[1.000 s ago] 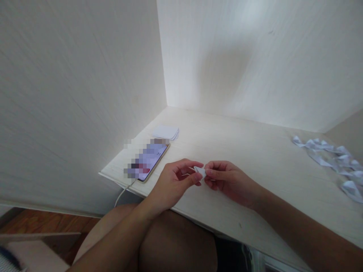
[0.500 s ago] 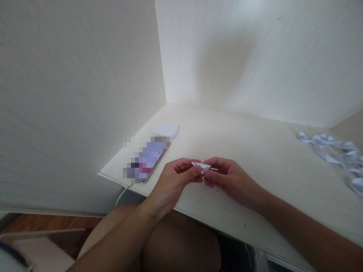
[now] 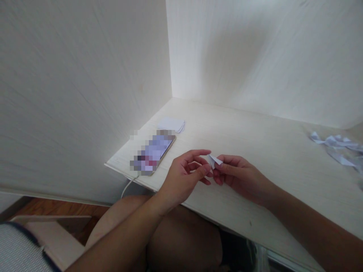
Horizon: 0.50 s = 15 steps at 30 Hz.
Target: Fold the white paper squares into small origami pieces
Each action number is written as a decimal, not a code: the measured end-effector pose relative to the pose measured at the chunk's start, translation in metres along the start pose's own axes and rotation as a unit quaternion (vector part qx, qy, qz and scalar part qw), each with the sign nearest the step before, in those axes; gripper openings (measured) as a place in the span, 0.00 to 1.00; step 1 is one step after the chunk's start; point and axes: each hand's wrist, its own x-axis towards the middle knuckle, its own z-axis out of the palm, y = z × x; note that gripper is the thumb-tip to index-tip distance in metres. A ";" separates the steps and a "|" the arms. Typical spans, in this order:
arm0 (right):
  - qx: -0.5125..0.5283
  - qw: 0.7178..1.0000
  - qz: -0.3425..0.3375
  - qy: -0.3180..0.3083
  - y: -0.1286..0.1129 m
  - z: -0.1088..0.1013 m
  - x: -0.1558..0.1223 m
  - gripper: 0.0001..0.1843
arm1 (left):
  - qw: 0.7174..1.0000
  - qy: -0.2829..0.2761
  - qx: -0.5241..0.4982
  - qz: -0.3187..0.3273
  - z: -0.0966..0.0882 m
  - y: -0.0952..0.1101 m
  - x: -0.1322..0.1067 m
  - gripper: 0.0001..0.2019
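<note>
A small folded piece of white paper (image 3: 214,160) is pinched between the fingertips of both hands, just above the pale wooden desk (image 3: 255,151). My left hand (image 3: 185,177) curls its thumb and fingers onto the paper's left end. My right hand (image 3: 239,177) grips the right end with closed fingers. Both hands hover near the desk's front edge, over my knees.
A phone (image 3: 154,153) with a lit screen lies at the desk's left edge, with a white cable (image 3: 127,187) hanging from it. Behind it sits a small stack of white paper squares (image 3: 171,124). Several folded paper pieces (image 3: 338,147) lie far right. Walls enclose the desk at left and back.
The view shifted slightly to the left, so everything sits further right in frame. The fingers have reworked the paper, whose pointed end now sticks up between the hands.
</note>
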 end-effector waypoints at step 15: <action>0.031 0.991 0.067 -0.111 -0.009 0.002 -0.005 0.20 | 0.999 -0.038 0.015 0.032 0.001 -0.005 -0.003 0.12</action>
